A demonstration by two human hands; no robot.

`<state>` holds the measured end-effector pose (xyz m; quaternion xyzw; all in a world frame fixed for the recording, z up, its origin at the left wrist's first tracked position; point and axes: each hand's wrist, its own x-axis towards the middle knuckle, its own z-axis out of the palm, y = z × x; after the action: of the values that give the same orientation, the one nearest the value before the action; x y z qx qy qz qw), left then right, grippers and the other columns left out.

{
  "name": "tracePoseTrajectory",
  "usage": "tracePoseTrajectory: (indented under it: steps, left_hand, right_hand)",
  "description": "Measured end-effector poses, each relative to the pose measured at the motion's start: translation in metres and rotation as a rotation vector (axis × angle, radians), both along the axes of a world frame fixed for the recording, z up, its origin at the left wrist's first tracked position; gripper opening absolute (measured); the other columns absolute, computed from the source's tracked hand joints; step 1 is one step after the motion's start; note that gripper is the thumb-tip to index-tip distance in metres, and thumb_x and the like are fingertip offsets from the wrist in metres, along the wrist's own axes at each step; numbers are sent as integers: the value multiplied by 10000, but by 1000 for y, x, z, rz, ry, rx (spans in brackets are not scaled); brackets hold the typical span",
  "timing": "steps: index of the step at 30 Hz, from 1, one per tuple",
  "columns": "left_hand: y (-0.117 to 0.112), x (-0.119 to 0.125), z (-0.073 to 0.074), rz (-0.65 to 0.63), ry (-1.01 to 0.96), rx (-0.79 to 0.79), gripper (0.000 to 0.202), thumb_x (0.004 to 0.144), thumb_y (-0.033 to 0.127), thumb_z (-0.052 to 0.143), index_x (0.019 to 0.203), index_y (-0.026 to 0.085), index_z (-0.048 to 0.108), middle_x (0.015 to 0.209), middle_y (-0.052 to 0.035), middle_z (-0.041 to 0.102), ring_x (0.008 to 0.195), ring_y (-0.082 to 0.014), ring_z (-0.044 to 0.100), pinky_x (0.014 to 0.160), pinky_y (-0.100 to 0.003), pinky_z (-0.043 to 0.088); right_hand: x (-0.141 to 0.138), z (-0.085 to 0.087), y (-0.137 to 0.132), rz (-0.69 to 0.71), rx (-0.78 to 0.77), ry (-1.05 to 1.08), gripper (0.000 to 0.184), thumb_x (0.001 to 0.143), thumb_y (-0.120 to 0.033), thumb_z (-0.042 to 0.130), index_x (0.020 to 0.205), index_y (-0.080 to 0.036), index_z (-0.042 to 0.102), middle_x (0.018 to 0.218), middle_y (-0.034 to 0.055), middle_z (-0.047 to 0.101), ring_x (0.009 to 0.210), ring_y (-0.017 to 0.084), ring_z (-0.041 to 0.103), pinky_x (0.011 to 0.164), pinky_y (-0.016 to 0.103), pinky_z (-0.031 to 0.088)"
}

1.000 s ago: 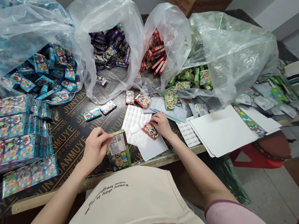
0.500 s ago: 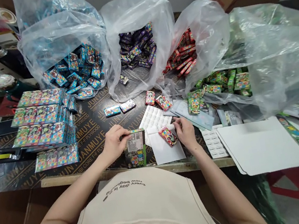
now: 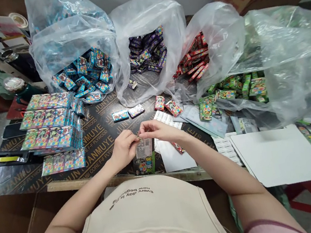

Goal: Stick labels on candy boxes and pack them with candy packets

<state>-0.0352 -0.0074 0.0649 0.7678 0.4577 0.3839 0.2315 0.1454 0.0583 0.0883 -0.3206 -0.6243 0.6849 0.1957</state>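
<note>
My left hand (image 3: pixel 123 149) pinches the top edge of a flat printed pack (image 3: pixel 145 164), dark with a green side and a pale printed panel. The fingers of my right hand (image 3: pixel 157 129) are pressed together at that same top edge, against the left fingertips; what they hold, if anything, is hidden. Beneath my right wrist, a small red box (image 3: pixel 179 148) is partly covered and lies on a white sheet (image 3: pixel 177 161). A sticker sheet (image 3: pixel 165 117) shows behind the hand. Beyond the hands lie a blue box (image 3: pixel 120 115), a dark-edged box (image 3: pixel 136 111) and two red boxes (image 3: pixel 173 108).
Plastic bags of blue boxes (image 3: pixel 84 74), purple boxes (image 3: pixel 147 52), red boxes (image 3: pixel 196 58) and green boxes (image 3: pixel 235 87) line the back. Stacked wrapped packs (image 3: pixel 45 119) stand left, near a stapler-like black tool (image 3: pixel 10 158). White cards (image 3: pixel 281 155) overhang the front edge at right.
My right hand has moved left from the white sheet to the pack's top edge, meeting my left hand. My right forearm now partly covers the red box. The camera view has shifted slightly.
</note>
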Motion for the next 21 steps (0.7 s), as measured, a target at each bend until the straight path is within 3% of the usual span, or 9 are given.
tracePoseTrajectory:
  steps: [5, 10, 21]
  left_hand:
    - [0, -1, -2, -26, 26, 10, 151, 834, 86, 495, 745, 174, 580, 719, -37, 549, 713, -171, 504, 648, -300, 416]
    - [-1, 1, -3, 8, -4, -8, 126, 802, 72, 524, 736, 175, 557, 713, -22, 522, 705, -166, 496, 638, -293, 401]
    - [-4, 4, -2, 27, -41, 7, 96, 810, 123, 548, 730, 170, 573, 719, -34, 542, 711, -168, 513, 640, -294, 413]
  right_hand:
    - [4, 2, 4, -10, -8, -18, 358, 718, -501, 710, 691, -178, 558, 641, -38, 552, 595, 96, 458, 575, 231, 361]
    - [2, 2, 2, 16, 4, -61, 332, 715, -475, 709, 678, -178, 566, 658, -23, 575, 611, 106, 472, 566, 233, 354]
    - [-3, -17, -1, -78, -8, -76, 286, 676, -388, 731, 628, -176, 546, 585, -47, 527, 539, 84, 432, 531, 233, 321]
